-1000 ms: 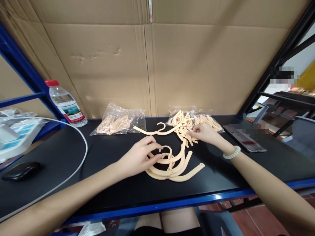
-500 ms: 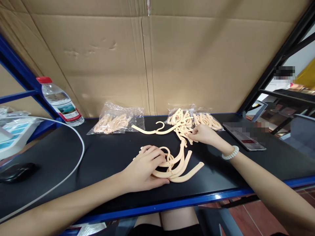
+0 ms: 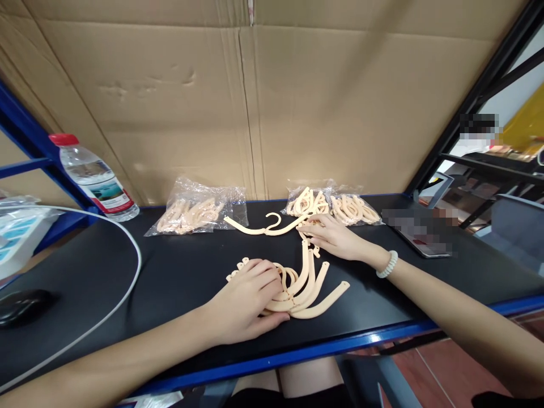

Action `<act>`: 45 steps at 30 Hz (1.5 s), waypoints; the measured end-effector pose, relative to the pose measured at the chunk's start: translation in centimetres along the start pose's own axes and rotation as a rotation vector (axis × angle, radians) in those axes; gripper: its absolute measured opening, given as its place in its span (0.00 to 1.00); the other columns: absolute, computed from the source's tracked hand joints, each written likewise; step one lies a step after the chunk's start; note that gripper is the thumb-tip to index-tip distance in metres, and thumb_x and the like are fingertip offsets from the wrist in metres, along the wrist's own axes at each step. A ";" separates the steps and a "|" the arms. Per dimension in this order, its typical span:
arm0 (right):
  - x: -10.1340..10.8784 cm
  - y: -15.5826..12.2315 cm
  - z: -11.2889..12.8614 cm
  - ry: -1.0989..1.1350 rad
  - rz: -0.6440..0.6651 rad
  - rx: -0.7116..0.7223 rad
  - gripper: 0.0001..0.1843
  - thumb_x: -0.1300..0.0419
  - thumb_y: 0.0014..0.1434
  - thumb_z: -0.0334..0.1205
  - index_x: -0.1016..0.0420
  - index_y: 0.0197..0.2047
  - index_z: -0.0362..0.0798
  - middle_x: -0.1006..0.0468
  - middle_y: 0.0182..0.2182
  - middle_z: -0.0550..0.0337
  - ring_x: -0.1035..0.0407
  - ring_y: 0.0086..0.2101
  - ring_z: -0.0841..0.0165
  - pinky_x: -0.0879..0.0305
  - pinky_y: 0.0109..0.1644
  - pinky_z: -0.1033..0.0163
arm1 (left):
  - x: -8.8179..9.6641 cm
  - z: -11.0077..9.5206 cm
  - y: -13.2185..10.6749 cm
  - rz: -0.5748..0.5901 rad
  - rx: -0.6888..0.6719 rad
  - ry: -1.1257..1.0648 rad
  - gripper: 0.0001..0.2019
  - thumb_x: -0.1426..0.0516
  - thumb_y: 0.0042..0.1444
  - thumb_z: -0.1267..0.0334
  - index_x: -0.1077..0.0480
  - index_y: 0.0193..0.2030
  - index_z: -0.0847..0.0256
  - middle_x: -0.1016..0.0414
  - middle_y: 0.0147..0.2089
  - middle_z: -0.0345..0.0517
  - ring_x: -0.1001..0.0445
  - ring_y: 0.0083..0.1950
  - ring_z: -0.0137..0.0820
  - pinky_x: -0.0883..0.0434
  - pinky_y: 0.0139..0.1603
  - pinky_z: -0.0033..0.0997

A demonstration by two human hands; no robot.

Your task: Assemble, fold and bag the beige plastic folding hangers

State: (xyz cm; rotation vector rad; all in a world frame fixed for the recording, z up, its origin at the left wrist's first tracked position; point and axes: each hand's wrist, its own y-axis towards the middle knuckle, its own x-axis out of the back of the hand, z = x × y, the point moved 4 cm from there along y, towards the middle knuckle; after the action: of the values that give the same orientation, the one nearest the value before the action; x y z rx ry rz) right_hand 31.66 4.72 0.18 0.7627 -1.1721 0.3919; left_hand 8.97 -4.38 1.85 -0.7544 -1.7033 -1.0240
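My left hand (image 3: 255, 297) is closed around a fanned bunch of cream folding clothes hangers (image 3: 312, 306) at the middle of the table. Their arms spread out to the right, and several ends poke out beyond my fingers on the left. My right hand (image 3: 334, 237) lies palm down, fingers stretched, over a small heap of loose cream plastic parts (image 3: 313, 249) further back. Most of that heap is hidden under the hand. Just left of it, a single unfolded hanger (image 3: 250, 229) with its hook up lies on the black tabletop.
Clear bags of similar cream parts stand along the cardboard wall: one bag (image 3: 193, 212) left, another bag (image 3: 355, 208) right. A phone (image 3: 420, 238) lies at right. At left are a water bottle (image 3: 100, 184), a white cable (image 3: 138, 260) and a black mouse (image 3: 25, 307).
My right hand has shifted left over the loose parts, its fingers going from pinched to stretched. The left hand stays on the hangers, whose upper arms have spread apart slightly. The view has shifted a little.
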 end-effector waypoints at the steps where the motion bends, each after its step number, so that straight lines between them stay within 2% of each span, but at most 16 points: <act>1: -0.1 -0.1 0.0 -0.013 0.010 0.004 0.22 0.53 0.69 0.45 0.33 0.63 0.56 0.35 0.56 0.47 0.41 0.57 0.54 0.42 0.60 0.44 | 0.0 0.0 0.0 -0.001 -0.005 0.009 0.11 0.43 0.60 0.55 0.33 0.36 0.61 0.28 0.38 0.48 0.33 0.43 0.39 0.35 0.48 0.40; 7: 0.6 -2.1 0.3 0.030 0.041 0.040 0.21 0.55 0.70 0.42 0.32 0.61 0.54 0.36 0.58 0.47 0.42 0.59 0.56 0.43 0.62 0.46 | 0.2 -0.1 -0.2 -0.001 -0.025 0.035 0.11 0.43 0.60 0.55 0.33 0.35 0.61 0.28 0.38 0.49 0.32 0.43 0.39 0.35 0.48 0.40; 13: 1.6 -5.9 0.3 0.089 0.076 -0.039 0.21 0.56 0.70 0.45 0.32 0.60 0.54 0.39 0.63 0.48 0.47 0.63 0.55 0.47 0.66 0.45 | 0.1 0.2 -0.1 -0.009 -0.028 0.040 0.11 0.43 0.60 0.55 0.33 0.35 0.61 0.27 0.38 0.48 0.31 0.43 0.39 0.35 0.48 0.40; 17: 2.2 -7.7 0.4 0.122 0.106 -0.088 0.21 0.53 0.69 0.48 0.32 0.60 0.55 0.42 0.65 0.49 0.50 0.65 0.55 0.50 0.67 0.45 | 0.1 0.1 -0.2 -0.038 -0.058 0.069 0.11 0.43 0.59 0.54 0.31 0.36 0.60 0.26 0.39 0.50 0.30 0.44 0.40 0.34 0.49 0.41; 20: 2.3 -8.0 0.3 0.122 0.087 -0.085 0.22 0.47 0.66 0.51 0.33 0.60 0.53 0.42 0.64 0.47 0.51 0.65 0.53 0.50 0.67 0.45 | 1.1 0.3 0.3 -0.071 -0.133 0.134 0.16 0.43 0.58 0.48 0.29 0.35 0.61 0.25 0.38 0.50 0.28 0.42 0.41 0.35 0.51 0.44; 22: 2.3 -7.8 0.3 0.107 0.074 -0.065 0.24 0.44 0.64 0.52 0.33 0.60 0.52 0.41 0.64 0.45 0.51 0.65 0.53 0.50 0.67 0.45 | 2.1 1.1 1.3 -0.113 -0.124 0.147 0.18 0.46 0.60 0.47 0.28 0.33 0.62 0.25 0.35 0.50 0.28 0.39 0.39 0.33 0.49 0.43; 24: 2.1 -7.4 0.2 0.092 0.071 -0.040 0.24 0.43 0.63 0.52 0.33 0.58 0.51 0.41 0.63 0.45 0.50 0.64 0.52 0.49 0.66 0.45 | 3.0 2.9 3.1 -0.099 -0.004 0.145 0.17 0.52 0.66 0.57 0.27 0.35 0.61 0.25 0.36 0.49 0.28 0.39 0.37 0.32 0.46 0.39; 25: 2.0 -7.2 0.1 0.085 0.072 -0.029 0.23 0.42 0.63 0.51 0.32 0.57 0.51 0.41 0.63 0.45 0.49 0.64 0.52 0.48 0.66 0.45 | 3.1 3.9 4.1 -0.081 0.027 0.133 0.16 0.53 0.67 0.60 0.26 0.40 0.62 0.25 0.40 0.50 0.27 0.43 0.37 0.32 0.47 0.38; 28: 1.9 -6.7 -0.2 0.064 0.088 -0.006 0.21 0.43 0.63 0.49 0.32 0.57 0.52 0.40 0.63 0.45 0.47 0.63 0.51 0.48 0.65 0.43 | 2.3 6.0 7.0 0.089 -0.022 0.087 0.14 0.49 0.65 0.65 0.29 0.55 0.58 0.29 0.53 0.53 0.29 0.54 0.39 0.32 0.52 0.35; 29: 1.8 -6.7 -0.3 0.058 0.098 -0.002 0.21 0.44 0.63 0.48 0.32 0.58 0.52 0.41 0.63 0.45 0.47 0.63 0.51 0.48 0.64 0.43 | 1.7 6.5 7.7 0.150 -0.042 0.071 0.15 0.46 0.64 0.63 0.30 0.56 0.57 0.30 0.53 0.51 0.29 0.54 0.39 0.32 0.52 0.33; 31: 1.9 -6.7 -0.3 0.049 0.113 0.003 0.21 0.45 0.64 0.47 0.32 0.59 0.52 0.41 0.63 0.46 0.48 0.63 0.51 0.48 0.64 0.43 | 0.9 7.2 8.4 0.191 -0.045 0.066 0.13 0.44 0.63 0.63 0.28 0.54 0.54 0.28 0.50 0.48 0.26 0.49 0.36 0.30 0.46 0.29; 35: 2.3 -7.2 0.0 0.045 0.128 0.008 0.21 0.47 0.66 0.47 0.33 0.60 0.52 0.43 0.64 0.46 0.50 0.64 0.53 0.49 0.65 0.45 | 0.0 7.3 8.2 0.175 -0.016 0.086 0.10 0.47 0.65 0.64 0.27 0.49 0.56 0.27 0.44 0.45 0.24 0.42 0.34 0.31 0.41 0.28; 45: 3.2 -10.3 0.0 0.052 0.155 -0.070 0.21 0.50 0.68 0.47 0.38 0.62 0.54 0.49 0.67 0.48 0.54 0.66 0.53 0.49 0.66 0.46 | 0.8 7.9 6.6 0.158 0.044 0.121 0.10 0.49 0.65 0.63 0.29 0.49 0.57 0.25 0.45 0.46 0.24 0.43 0.36 0.31 0.41 0.30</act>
State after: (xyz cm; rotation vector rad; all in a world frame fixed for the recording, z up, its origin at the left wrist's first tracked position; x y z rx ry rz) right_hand 39.44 -2.77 -0.21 0.5998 -1.1939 0.4938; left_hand 10.99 5.72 3.13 -0.7705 -1.5325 -0.9020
